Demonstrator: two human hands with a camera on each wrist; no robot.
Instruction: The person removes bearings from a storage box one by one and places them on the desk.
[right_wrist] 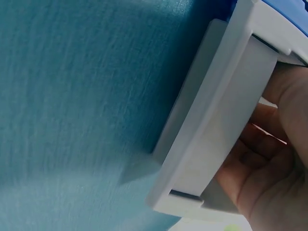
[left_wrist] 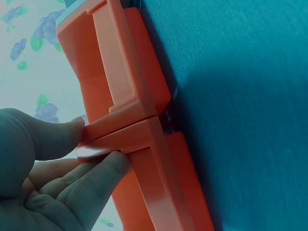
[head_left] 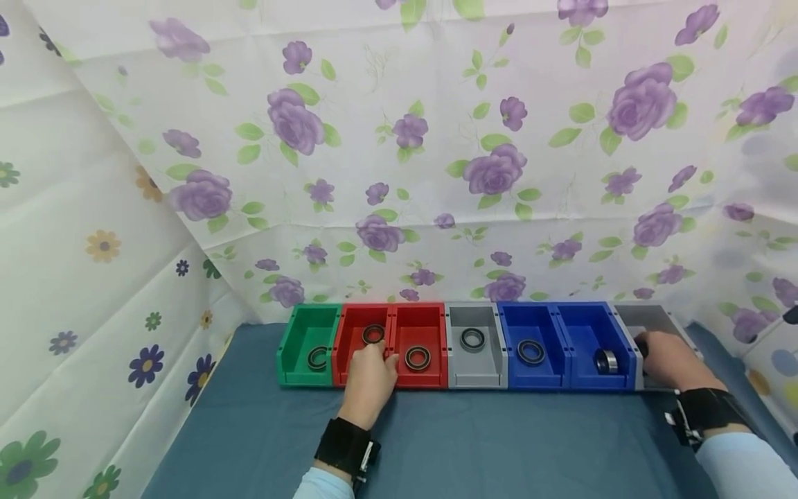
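My left hand (head_left: 368, 381) is at the two red bins, its thumb and fingers on either side of their adjoining walls (left_wrist: 115, 134), pinching them. Just beyond its fingertips a ball bearing (head_left: 374, 335) sits in the left red bin (head_left: 361, 313); another bearing (head_left: 418, 358) lies flat in the right red bin (head_left: 419, 317). My right hand (head_left: 670, 360) reaches inside the grey bin (head_left: 645, 315) at the far right. Its curled fingers hold a dark, ring-edged bearing (head_left: 641, 346), mostly hidden; the right wrist view shows only the hand behind the bin's front wall (right_wrist: 226, 115).
Left to right, a green bin (head_left: 309, 320), the red bins, a middle grey bin (head_left: 472, 315) and two blue bins (head_left: 528, 319) stand side by side, each with a bearing. One bearing (head_left: 606, 361) stands on edge. Blue cloth (head_left: 486, 443) covers the table; flowered sheets (head_left: 436, 173) hang behind.
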